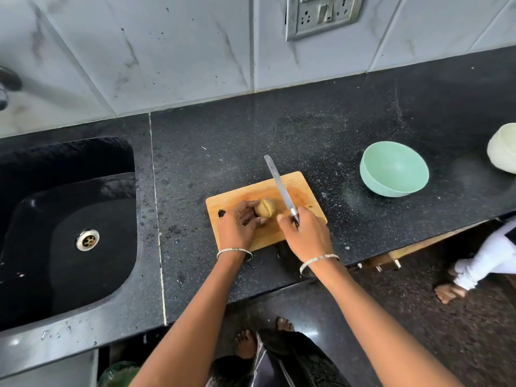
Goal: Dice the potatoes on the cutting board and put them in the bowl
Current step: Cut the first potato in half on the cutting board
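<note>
A yellowish potato (265,208) with cut lines across it lies in the middle of a small wooden cutting board (300,188) on the black counter. My left hand (237,223) grips the potato from its left side. My right hand (305,233) is closed around the handle of a knife (280,185), whose long blade points away from me and runs just to the right of the potato. A mint green bowl (394,169) stands on the counter to the right of the board, and nothing shows inside it.
A black sink (67,227) with a metal drain fills the left of the counter. A cream bowl (504,152) sits at the far right edge. Another person's foot and white trouser leg (474,266) are on the floor at the right. A socket plate is on the tiled wall.
</note>
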Available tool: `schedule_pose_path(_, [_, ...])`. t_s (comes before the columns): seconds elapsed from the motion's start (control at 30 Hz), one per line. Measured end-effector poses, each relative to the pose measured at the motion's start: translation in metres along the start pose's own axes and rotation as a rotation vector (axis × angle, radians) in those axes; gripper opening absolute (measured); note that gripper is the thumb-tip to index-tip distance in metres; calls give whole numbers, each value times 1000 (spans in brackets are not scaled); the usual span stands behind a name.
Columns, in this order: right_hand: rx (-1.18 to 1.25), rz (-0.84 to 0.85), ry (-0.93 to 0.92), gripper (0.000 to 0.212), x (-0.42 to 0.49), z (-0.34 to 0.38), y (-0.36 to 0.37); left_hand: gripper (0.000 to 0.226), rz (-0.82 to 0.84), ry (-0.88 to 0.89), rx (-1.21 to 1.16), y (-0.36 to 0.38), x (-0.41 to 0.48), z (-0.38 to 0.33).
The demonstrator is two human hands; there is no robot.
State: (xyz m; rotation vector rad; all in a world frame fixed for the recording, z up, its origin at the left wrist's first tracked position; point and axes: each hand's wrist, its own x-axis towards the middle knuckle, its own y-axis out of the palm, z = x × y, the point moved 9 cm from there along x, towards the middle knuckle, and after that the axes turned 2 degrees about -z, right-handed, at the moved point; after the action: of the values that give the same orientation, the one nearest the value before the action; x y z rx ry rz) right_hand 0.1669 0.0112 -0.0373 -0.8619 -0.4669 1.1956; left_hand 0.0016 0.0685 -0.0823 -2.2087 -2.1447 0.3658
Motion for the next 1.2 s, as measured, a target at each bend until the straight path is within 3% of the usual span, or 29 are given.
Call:
schedule_pose_path(0.17, [140, 29, 0, 36, 45, 6, 19, 39, 8, 38, 39, 3, -5, -7])
schedule_pose_path(0.53, [448, 418, 174, 34, 62, -15, 49, 48, -80, 37, 110, 8, -12, -8])
schedule_pose_path(0.73, [1116, 713, 484, 27, 49, -19, 56, 53, -55, -113, -496, 8, -20, -6])
schedule_pose_path(0.83, [1300, 796, 604, 14, 42, -15, 63, 56, -35, -241, -854, 20, -23, -3])
schedule_pose_path(0.93, [1400, 745, 648, 11, 44, -13, 60, 51, -84, -284, -1047, 25, -19, -1])
schedule_pose_path(1.0, [1378, 636, 632, 14, 49, -19, 54, 46, -112, -259, -1002, 20, -15, 2])
schedule_pose_path(1.07, [1147, 411, 492, 19, 61, -33, 39, 48, -150, -202, -665, 4, -9, 2])
schedule_pose_path(1.2, [381, -32, 85, 33, 74, -36, 1, 47, -141, -54, 81, -5, 1, -12])
